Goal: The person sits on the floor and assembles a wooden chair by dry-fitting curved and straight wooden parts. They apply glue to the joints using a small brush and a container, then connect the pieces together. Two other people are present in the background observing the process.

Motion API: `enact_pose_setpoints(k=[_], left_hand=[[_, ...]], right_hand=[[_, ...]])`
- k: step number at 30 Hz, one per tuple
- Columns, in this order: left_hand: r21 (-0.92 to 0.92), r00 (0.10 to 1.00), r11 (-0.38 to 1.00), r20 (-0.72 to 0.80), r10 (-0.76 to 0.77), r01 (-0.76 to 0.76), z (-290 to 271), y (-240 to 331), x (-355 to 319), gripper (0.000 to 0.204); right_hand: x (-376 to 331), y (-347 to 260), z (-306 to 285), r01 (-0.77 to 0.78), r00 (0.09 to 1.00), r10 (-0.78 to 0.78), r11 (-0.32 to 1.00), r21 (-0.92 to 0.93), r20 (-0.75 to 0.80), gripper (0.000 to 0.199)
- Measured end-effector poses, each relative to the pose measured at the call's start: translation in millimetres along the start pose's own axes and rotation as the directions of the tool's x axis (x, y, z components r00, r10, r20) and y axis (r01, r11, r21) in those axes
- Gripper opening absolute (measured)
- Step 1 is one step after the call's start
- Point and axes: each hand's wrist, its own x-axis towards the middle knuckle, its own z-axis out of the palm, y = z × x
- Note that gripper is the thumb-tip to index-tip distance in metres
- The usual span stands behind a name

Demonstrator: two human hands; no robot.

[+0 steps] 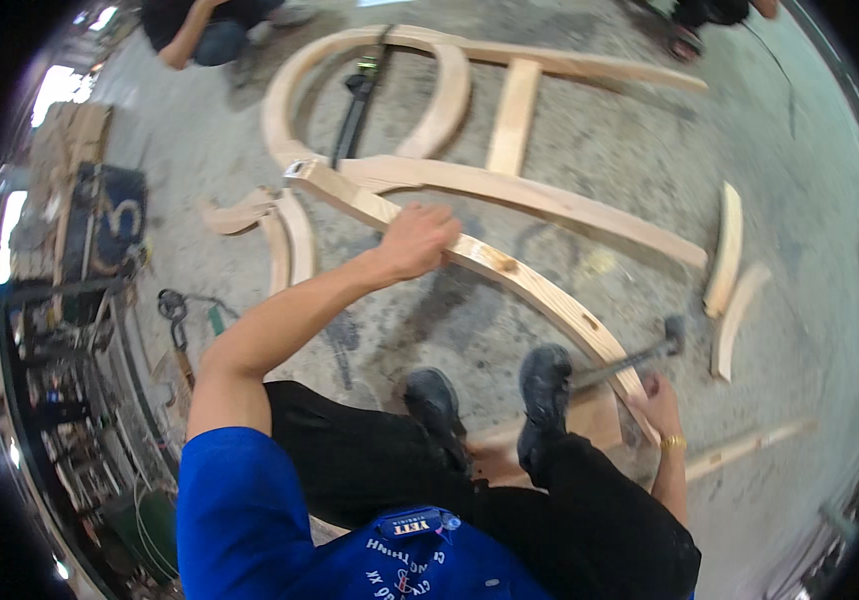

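A long curved wooden beam (549, 295) slants across in front of me, its upper left end over the wooden frame on the floor. My left hand (419, 241) is closed around the beam left of its middle. Near the lower right end, my right hand (659, 406) grips the same beam, its fingers partly hidden. A short peg-like bit of wood (498, 261) shows on the beam's face, with a slot farther down. A hammer (649, 353) with a dark head crosses the beam near my right hand; I cannot tell what it rests on.
A wooden frame with a rounded end (284, 100) lies ahead, a black clamp (354, 120) across it. Curved pieces (299, 235) lie left, another pair (725, 250) right. A wooden board (589, 425) is by my shoes. Two people crouch at the far edge. Shelving (79, 400) stands left.
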Motion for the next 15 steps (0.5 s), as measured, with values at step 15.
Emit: enact_pose_setpoints(k=[15], left_hand=[[0.301, 0.825, 0.953, -0.532, 0.190, -0.025, -205.8, -67.6, -35.7, 0.027]], right_hand=[[-66.2, -103.4, 20.2, 0.084, 0.996, -0.084, 0.996, 0.006, 0.007, 0.059]])
